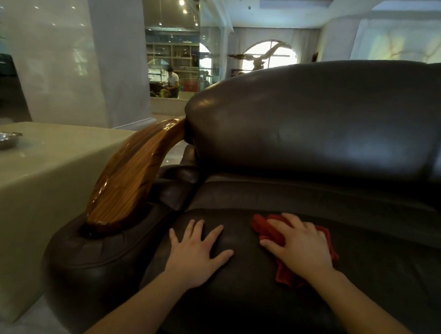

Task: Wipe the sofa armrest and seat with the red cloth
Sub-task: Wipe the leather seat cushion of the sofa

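The right hand (299, 247) presses the bunched red cloth (284, 271) flat-fingered on the seat (386, 260), while the left hand (195, 253) rests splayed near the armrest (86, 257) edge; the wad may slip free.

Entry: I find no legible text, label, brand, number or sign anywhere in my view. The red cloth (264, 229) and the leather of the sofa seat (386, 260) carry no print I can read. The shelves (172, 52) far back and the red box (191, 86) below them are too small and blurred to tell whether anything is written on them.
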